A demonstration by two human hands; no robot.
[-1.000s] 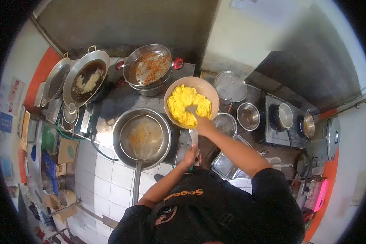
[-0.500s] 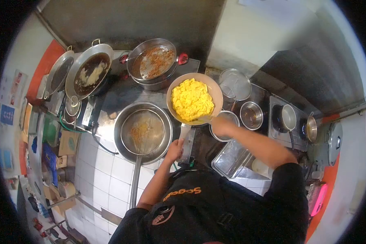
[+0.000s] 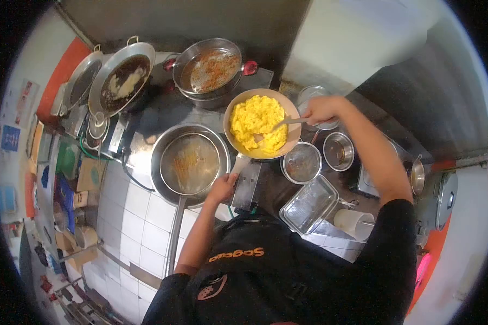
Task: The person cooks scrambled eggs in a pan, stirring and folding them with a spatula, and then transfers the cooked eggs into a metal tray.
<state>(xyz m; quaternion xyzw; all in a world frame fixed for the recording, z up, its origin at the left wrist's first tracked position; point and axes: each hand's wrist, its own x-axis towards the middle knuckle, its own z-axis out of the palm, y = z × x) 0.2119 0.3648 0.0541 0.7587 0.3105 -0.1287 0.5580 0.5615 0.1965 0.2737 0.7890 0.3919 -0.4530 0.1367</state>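
Note:
My left hand (image 3: 222, 188) is wrapped round the pale handle of a beige frying pan (image 3: 294, 134), which is held over the stove. Yellow scrambled egg (image 3: 250, 120) fills much of the pan, with a small gap near its lower middle. My right hand (image 3: 322, 110) grips a grey spatula (image 3: 291, 121) at the pan's right side. The blade of the spatula touches the right part of the egg. Just left of the pan sits a large steel pot with a round strainer (image 3: 190, 165) in it.
Two woks (image 3: 95, 97) with dark oil stand at the far left. Behind is a pot with red handles (image 3: 249, 67). On the right are a small strainer (image 3: 302, 162), a steel pot (image 3: 339, 151), a glass tray (image 3: 310, 205) and a white container (image 3: 352, 223).
My right hand has swung up and to the right with the spatula, from the pan's lower edge to its right side. My left hand has shifted slightly left, still on the handle.

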